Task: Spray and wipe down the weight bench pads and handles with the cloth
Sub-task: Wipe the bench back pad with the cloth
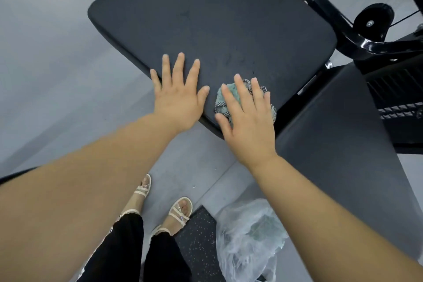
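Left hand [180,98] lies flat on the pad [206,18]; right hand [248,121], fingers straight, presses the cloth [229,90] — soft, light, likely to bunch.

Cloth [245,101] on pad [206,18], plastic bag [247,240] on floor [45,52] below.

A matt black bench pad [206,18], smooth like vinyl, is pictured under a coarse-textured green cloth [223,96] edged in checked weave. The machine frame [377,46] is finished in glossy black metal. A thin, crinkled translucent plastic bag [242,236] is seen beside a speckled, grainy rubber mat [196,236].
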### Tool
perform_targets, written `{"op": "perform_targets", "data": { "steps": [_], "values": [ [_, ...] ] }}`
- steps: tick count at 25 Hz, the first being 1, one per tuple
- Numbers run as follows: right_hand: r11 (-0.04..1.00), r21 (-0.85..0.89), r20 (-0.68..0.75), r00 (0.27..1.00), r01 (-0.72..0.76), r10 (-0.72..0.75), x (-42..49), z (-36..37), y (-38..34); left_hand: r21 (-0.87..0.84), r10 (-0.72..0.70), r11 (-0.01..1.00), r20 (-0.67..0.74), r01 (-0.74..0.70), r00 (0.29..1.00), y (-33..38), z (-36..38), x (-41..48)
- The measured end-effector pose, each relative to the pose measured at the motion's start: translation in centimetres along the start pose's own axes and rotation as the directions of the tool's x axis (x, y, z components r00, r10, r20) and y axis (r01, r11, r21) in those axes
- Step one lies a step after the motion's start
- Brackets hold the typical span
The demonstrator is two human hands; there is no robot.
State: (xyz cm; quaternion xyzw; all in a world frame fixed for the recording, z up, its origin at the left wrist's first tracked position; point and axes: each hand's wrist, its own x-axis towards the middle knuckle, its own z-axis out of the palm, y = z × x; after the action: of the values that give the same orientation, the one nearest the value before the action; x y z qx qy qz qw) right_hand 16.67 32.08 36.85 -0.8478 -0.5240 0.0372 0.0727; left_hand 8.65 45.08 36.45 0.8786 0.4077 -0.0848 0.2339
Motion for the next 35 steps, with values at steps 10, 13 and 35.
{"op": "perform_targets", "data": {
  "steps": [10, 13, 35],
  "values": [
    [0.981, -0.004, -0.095, 0.976, -0.196, 0.194, 4.6, -0.1, 3.2, 0.131, -0.079, 0.991, 0.353, 0.034, 0.932, 0.4, -2.0, 1.3],
    [0.982, 0.065, 0.005, 0.984, 0.178, -0.178, 1.2, 0.6, -0.6, 0.116, -0.06, 0.993, 0.35, 0.021, 0.935, 0.1, -2.0, 1.3],
    [0.995, 0.009, 0.034, 0.995, -0.099, 0.098, 12.9, -2.4, 14.3, 0.211, -0.116, 0.977, 0.432, 0.024, 0.894, 0.8, -2.6, 1.7]
  ]
}}
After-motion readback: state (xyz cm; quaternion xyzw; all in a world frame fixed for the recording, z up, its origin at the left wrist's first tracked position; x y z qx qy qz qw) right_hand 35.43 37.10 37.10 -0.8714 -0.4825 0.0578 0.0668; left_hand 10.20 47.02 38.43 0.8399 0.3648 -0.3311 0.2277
